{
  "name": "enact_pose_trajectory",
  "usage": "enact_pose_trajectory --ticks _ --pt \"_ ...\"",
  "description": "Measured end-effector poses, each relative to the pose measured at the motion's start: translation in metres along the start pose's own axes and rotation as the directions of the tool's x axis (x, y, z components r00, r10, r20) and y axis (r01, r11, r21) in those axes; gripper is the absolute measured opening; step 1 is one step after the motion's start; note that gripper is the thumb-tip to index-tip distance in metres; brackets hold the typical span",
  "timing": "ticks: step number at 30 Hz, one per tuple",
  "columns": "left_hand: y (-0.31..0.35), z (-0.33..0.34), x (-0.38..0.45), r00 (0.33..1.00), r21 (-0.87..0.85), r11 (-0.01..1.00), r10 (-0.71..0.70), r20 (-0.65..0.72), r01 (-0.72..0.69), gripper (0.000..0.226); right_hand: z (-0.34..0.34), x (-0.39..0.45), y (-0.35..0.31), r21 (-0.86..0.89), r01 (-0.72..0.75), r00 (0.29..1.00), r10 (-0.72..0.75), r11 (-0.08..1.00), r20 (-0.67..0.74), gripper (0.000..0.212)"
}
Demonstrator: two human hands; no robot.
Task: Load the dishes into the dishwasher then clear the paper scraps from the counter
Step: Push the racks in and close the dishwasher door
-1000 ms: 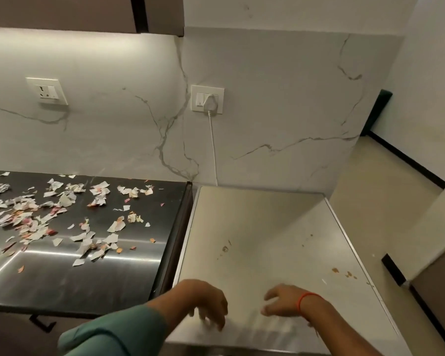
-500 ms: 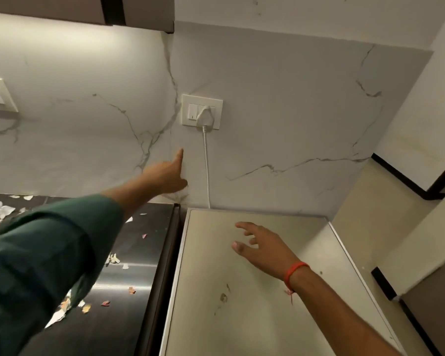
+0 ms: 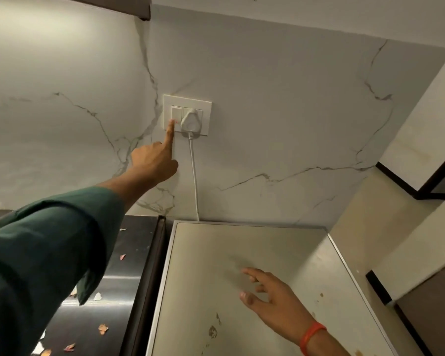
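- Left hand (image 3: 154, 160): arm in a green sleeve (image 3: 44, 253) stretched toward 12 o'clock. Index finger extended, its tip touching the lower part of the wall switch (image 3: 175, 116); remaining fingers curled in. Nothing gripped.
- Small red mark visible on the switch at the fingertip.
- Switch plate (image 3: 187, 114) is on the marble-patterned wall; a white plug (image 3: 191, 122) is seated just beside the switch at 3 o'clock. White cord (image 3: 195, 176) drops straight down behind the dishwasher top.
- Right hand (image 3: 275, 299): at 5 o'clock of frame, fingers loosely spread, palm down over the dishwasher top (image 3: 203, 265). Holding nothing. Cannot tell whether it touches the surface. Orange band (image 3: 312, 335) on the wrist.
- Dishwasher top: pale, flat, a few brown stains near its front edge.
- Paper scraps (image 3: 102, 328): scattered on the dark counter (image 3: 129, 253) at 7 to 8 o'clock, partly hidden by the sleeve.
- No dishes in view.
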State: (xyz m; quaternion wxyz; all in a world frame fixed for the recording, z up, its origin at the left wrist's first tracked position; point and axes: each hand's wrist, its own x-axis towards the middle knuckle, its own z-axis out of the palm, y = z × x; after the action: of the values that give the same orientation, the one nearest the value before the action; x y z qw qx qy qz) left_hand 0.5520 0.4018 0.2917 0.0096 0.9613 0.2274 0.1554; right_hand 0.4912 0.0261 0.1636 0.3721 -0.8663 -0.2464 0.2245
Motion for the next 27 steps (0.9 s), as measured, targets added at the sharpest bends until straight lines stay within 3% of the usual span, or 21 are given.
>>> enact_pose_trajectory --ticks 7,12,15,27 --pt "0.001 0.018 -0.017 0.999 -0.111 0.993 0.026 -0.028 -0.029 0.102 0.015 0.000 0.008 -0.017 -0.033 0.999 0.033 0.999 0.025 0.045" --pt "0.010 0.056 -0.088 0.979 -0.246 0.959 0.171 0.110 -0.140 0.105 0.033 0.000 0.001 -0.031 -0.037 0.998 0.038 0.999 0.055 0.045" --pt "0.016 0.070 -0.142 0.973 -0.353 0.922 0.208 0.103 -0.159 0.101 0.041 0.001 -0.005 -0.035 -0.042 0.997 0.044 0.998 0.064 0.044" --pt "0.015 0.095 -0.306 0.932 -0.549 0.835 0.231 0.278 -0.043 0.092 0.093 -0.043 -0.031 -0.101 -0.072 0.993 0.081 0.992 0.091 0.052"
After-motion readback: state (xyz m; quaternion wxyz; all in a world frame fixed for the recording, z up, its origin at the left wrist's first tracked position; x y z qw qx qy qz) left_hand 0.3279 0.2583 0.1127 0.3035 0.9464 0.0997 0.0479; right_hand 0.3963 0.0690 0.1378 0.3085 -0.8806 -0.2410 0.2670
